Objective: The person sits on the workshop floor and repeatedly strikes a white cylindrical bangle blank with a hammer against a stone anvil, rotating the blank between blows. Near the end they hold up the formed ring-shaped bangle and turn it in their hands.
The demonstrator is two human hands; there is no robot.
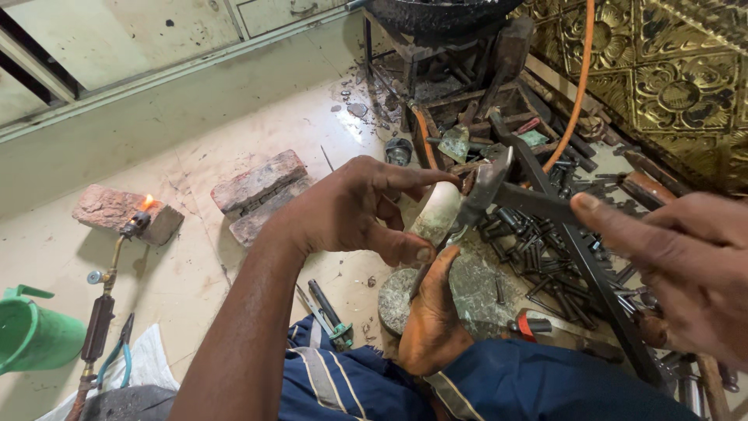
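Left hand [354, 206] with curled grip around a pale rounded piece [438, 212], right hand [686, 261] gripping a hammer [499, 191] alongside.

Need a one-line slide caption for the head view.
Seated on a workshop floor, the left hand steadies a pale rounded piece while the right hand holds a hammer; lit torch nearby.

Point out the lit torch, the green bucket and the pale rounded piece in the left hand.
lit torch [137, 224], head view, on its nozzle.
green bucket [35, 335], head view, on its side wall.
pale rounded piece [436, 212], head view, on its outer face.
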